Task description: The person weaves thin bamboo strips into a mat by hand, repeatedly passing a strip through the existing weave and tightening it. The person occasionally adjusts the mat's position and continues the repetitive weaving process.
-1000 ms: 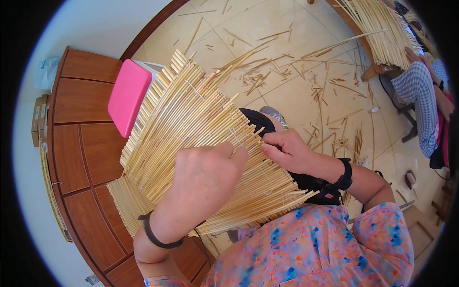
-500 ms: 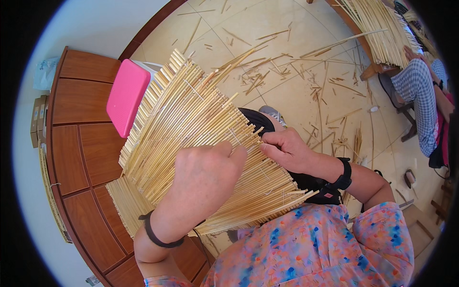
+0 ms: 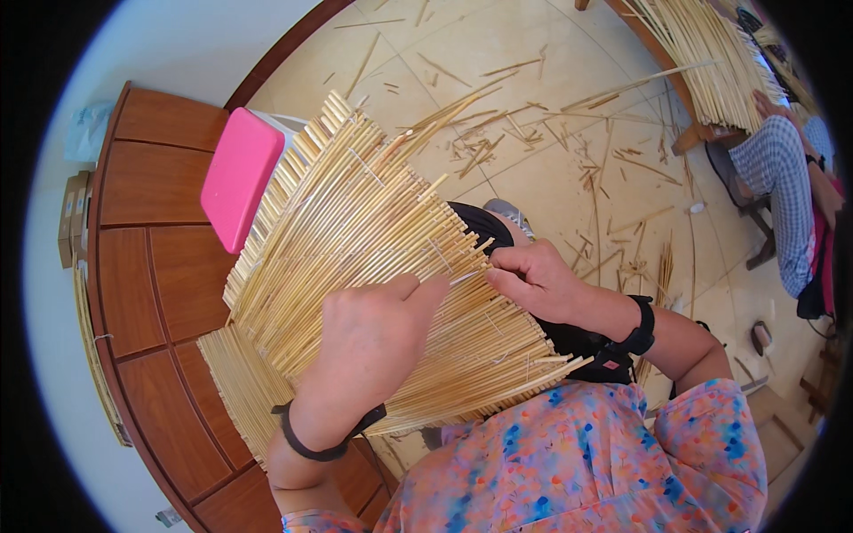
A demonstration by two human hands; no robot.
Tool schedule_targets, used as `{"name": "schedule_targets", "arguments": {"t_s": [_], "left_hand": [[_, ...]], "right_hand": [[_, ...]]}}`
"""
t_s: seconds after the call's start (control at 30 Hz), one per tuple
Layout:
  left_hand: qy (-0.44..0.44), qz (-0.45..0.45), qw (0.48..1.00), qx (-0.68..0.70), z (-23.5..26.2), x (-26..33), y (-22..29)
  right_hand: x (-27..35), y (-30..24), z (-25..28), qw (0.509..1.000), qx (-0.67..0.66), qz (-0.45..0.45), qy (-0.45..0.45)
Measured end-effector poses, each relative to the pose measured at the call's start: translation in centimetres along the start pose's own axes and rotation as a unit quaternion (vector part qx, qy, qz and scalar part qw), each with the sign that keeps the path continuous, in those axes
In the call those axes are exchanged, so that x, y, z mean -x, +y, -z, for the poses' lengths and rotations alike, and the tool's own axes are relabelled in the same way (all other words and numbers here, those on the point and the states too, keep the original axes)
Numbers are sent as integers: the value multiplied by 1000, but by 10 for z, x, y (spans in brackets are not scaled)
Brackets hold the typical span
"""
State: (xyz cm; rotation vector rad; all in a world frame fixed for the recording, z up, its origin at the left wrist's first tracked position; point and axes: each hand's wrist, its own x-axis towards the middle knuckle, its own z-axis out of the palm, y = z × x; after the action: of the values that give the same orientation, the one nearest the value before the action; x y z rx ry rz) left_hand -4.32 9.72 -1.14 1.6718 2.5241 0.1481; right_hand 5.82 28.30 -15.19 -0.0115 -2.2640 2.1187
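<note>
Pale tiled floor (image 3: 551,178) strewn with straw offcuts (image 3: 498,133) — wooden cabinet (image 3: 151,266) against white wall (image 3: 178,44).

I see open tiled floor (image 3: 551,186) beyond the fanned pale straw mat (image 3: 355,231); the pink rectangular box (image 3: 240,186) and brown wooden cabinet (image 3: 151,266) block the left.

The tiled floor (image 3: 551,191) lies strewn with loose straw stalks (image 3: 498,129); a wooden cabinet (image 3: 151,266) stands beside it.
</note>
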Motion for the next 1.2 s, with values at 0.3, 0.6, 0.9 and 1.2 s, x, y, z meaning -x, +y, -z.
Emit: {"name": "schedule_targets", "arguments": {"t_s": [0.3,0.6,0.9,1.2], "left_hand": [[123,69,988,60,-23,10,1],[127,29,991,-3,-25,8,-4],[39,-12,999,-5,-18,18,4],[45,-17,999,-25,-18,11,6]], "right_hand": [[-4,-6,2,1000,14,-13,-10],[-3,-7,0,1000,25,-2,10],[-2,-5,-4,999,23,-11,29],[-2,-7,-6,998,33,8,50]]}}
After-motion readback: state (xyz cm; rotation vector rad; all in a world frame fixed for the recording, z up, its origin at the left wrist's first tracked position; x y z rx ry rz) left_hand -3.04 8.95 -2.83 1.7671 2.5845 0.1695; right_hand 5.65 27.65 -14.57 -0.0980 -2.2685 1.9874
